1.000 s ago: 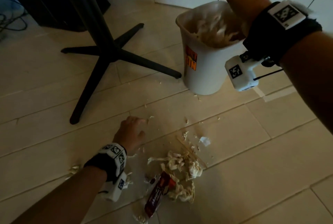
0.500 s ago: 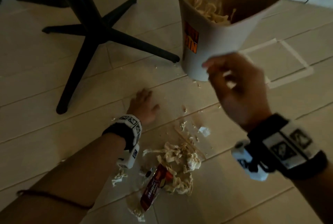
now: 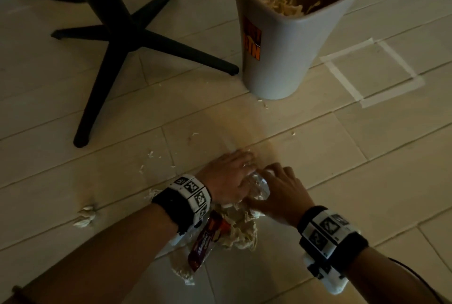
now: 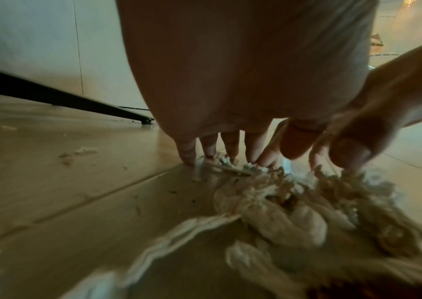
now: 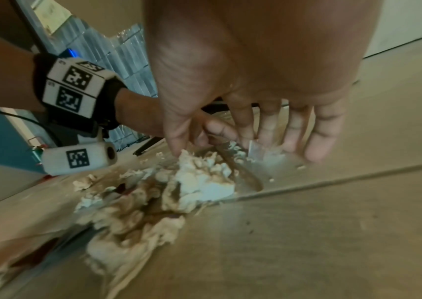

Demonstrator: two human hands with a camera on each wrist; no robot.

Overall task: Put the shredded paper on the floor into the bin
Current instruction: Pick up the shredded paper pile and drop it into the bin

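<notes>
Left hand [image 3: 228, 176]: I have it pressed down on the far edge of the shredded paper [image 3: 241, 231].
Right hand [image 3: 277, 192]: mine too, just beside, fingers touching the heap.
Bin [image 3: 288, 42]: upright beyond, holding shreds.
Wrapper [image 3: 204, 245]: red, against the heap.

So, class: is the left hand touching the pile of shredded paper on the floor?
Touching. In the left wrist view the left hand's fingers press into the far edge of the shredded paper pile.

The pale tiled floor [image 3: 367, 157] is viewed steeply from above by the head camera; the heap of cream shredded paper [image 4: 281, 212] is viewed closely, near floor level, from opposite sides by both wrist cameras.
</notes>
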